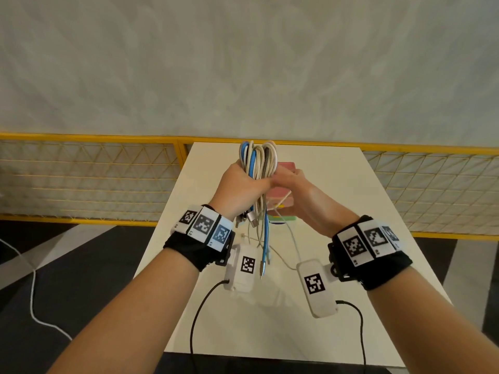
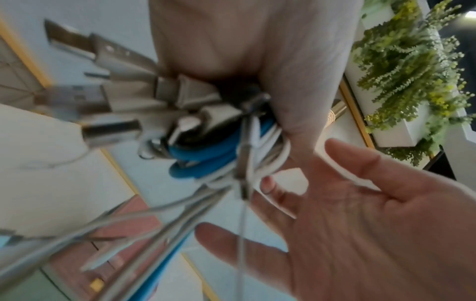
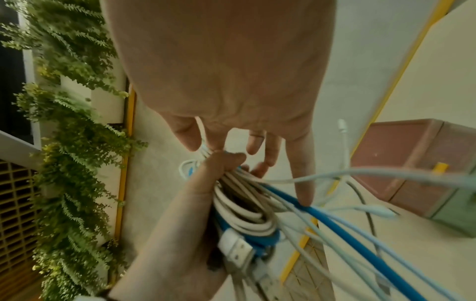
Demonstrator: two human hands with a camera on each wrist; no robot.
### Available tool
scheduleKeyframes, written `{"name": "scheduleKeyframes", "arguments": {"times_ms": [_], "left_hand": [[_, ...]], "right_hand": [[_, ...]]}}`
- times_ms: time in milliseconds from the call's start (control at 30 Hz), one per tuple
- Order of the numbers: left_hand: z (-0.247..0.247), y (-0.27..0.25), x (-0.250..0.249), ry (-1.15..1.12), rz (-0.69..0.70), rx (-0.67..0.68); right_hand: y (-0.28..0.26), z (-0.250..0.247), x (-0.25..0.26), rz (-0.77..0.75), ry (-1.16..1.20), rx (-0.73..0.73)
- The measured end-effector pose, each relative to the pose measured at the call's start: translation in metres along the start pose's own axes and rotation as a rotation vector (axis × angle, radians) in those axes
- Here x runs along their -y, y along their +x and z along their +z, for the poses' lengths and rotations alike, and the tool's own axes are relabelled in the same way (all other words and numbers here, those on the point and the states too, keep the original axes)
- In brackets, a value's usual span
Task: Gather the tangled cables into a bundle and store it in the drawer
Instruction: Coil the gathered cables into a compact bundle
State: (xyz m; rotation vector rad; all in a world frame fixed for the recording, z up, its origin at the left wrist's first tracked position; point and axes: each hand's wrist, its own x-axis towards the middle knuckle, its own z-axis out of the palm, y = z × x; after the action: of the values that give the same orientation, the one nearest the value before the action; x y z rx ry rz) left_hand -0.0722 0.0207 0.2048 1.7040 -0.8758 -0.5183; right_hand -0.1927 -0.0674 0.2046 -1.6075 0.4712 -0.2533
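Slippage is the main worry: the left hand (image 1: 244, 184) grips the cables (image 1: 258, 168) only at mid-length, fingers curled round the folded loops, so several tails and plugs hang free below the fist and swing above the bench (image 1: 337, 201). Any of those loose ends could snag on the edge of the small drawer unit (image 1: 282, 201) when the bundle goes in, or drag a loop out of the fist and undo the gathering. The right hand (image 1: 293, 184) gives little security; in the left wrist view its fingers (image 2: 360, 163) are spread and relaxed, with one white strand lying across them, though blur makes it hard to say whether that strand is pinched at all. If it is merely draped, a pull could tug it loose.

The bundle is held upright in the air over the bench, in front of the pink and green drawer unit, whose drawer I cannot see open. It mixes off-white, grey and blue cords, folded into long loops at the top, with metal USB plugs (image 2: 98, 101) clustered near the left wrist.
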Motion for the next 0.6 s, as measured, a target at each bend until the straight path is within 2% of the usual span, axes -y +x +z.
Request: {"name": "scheduleKeyframes", "arguments": {"times_ms": [100,167,233,400,500,600], "left_hand": [[-0.006,0.0,-0.005,-0.067,-0.03,-0.039],[-0.008,-0.003,-0.012,-0.158,-0.043,0.012],[-0.007,-0.006,-0.017,-0.201,-0.017,0.045],[-0.005,-0.009,-0.025,-0.334,0.02,-0.066],[-0.011,-0.012,-0.023,-0.41,0.023,-0.096],[-0.015,-0.011,-0.016,-0.405,0.004,-0.107]], "right_hand": [[-0.008,0.0,-0.004,-0.187,-0.152,0.012],[-0.009,0.006,-0.007,-0.297,-0.187,0.051],[-0.005,0.016,-0.017,-0.34,-0.222,0.093],[0.003,0.029,-0.044,-0.383,-0.344,-0.112],[0.007,0.019,-0.063,-0.294,-0.464,-0.113],[0.008,0.012,-0.056,-0.254,-0.514,-0.067]]}}
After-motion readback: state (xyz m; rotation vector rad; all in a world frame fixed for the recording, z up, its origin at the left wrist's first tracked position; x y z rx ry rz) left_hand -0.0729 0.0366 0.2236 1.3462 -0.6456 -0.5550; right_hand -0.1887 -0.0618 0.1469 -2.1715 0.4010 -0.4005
